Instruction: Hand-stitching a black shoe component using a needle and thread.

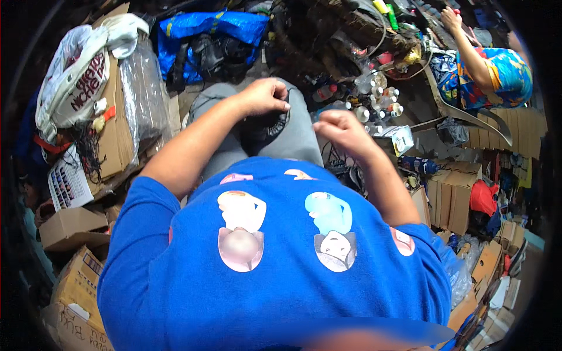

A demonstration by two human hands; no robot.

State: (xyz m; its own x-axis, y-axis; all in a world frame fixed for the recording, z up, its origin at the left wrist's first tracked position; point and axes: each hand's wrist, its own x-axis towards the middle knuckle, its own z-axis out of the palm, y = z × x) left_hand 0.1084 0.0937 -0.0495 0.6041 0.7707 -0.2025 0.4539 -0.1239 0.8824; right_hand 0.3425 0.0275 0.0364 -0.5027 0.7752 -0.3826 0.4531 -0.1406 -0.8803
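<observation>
My left hand is above my grey-trousered legs, with its thumb and fingers curled together. Whatever it may pinch is too small to make out. Below it, between my thighs, is a black object with a ribbed edge, partly hidden. Over my right thigh's outer side, my right hand is closed with its fingers curled inward. It looks slightly blurred, and its contents are hidden. Dark cables lie under my right forearm.
Several plastic bottles stand beyond my right hand. Ahead is a blue bag with black items. Cardboard and a white cloth bag are at left. Another person is at far right, near boxes.
</observation>
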